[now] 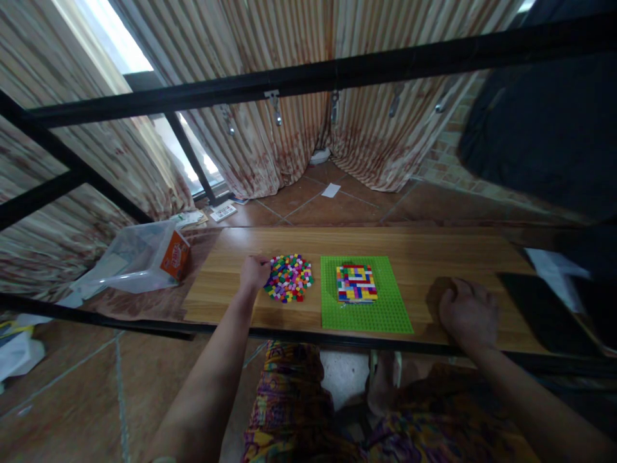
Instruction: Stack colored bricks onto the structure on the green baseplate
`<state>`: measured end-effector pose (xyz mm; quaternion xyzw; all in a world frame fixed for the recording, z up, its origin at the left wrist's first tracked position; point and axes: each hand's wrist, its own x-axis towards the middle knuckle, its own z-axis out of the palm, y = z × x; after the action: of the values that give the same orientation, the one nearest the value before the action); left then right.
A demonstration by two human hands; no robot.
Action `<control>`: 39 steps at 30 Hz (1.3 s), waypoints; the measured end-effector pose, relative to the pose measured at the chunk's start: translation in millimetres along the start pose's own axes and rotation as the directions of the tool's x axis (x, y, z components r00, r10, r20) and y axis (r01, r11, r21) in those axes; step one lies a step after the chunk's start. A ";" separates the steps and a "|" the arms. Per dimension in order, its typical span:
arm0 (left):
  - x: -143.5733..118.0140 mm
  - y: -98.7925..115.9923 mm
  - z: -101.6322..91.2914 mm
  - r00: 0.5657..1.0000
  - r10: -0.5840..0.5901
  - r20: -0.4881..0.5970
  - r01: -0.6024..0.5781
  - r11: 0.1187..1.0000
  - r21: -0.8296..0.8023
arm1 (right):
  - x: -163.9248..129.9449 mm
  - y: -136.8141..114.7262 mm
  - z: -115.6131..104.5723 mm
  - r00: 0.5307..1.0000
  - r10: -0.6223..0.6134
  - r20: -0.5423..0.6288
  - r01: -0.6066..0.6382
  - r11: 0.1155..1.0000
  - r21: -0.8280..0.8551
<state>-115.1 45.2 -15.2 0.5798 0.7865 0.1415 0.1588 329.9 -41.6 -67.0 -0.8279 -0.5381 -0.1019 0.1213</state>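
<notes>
And here's the left hand at the left edge of the brick pile, fingers drawn in, though whether they pinch a brick is too small to tell. Mid-scene, the colourful block build sits on the green baseplate atop the wooden surface, its lower layers mostly hidden; farther right, the right hand rests curled, palm out of sight, its grip impossible to tell.
</notes>
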 end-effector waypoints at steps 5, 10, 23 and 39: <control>3.7 -11.5 14.5 0.998 0.019 -0.057 -0.026 0.991 -0.129 | 0.8 0.3 -0.8 1.000 0.006 0.000 -0.006 1.000 0.008; 2.0 -25.1 28.7 0.989 0.047 -0.144 -0.104 0.901 -0.420 | 1.6 -0.2 -1.6 1.000 0.007 0.003 -0.007 0.999 0.044; -13.8 -12.7 17.4 0.974 0.184 -0.128 -0.208 0.955 -0.209 | 1.2 0.2 -1.5 1.000 0.017 0.020 -0.018 0.998 0.055; -36.9 -2.8 17.3 0.990 -0.134 -0.036 0.029 0.454 -0.890 | 1.6 -0.2 -1.5 1.000 0.007 -0.006 -0.007 0.995 0.095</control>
<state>-100.2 9.7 -28.9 0.3664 0.6316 0.5512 0.4039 330.3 -40.7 -65.1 -0.8227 -0.5390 -0.0785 0.1628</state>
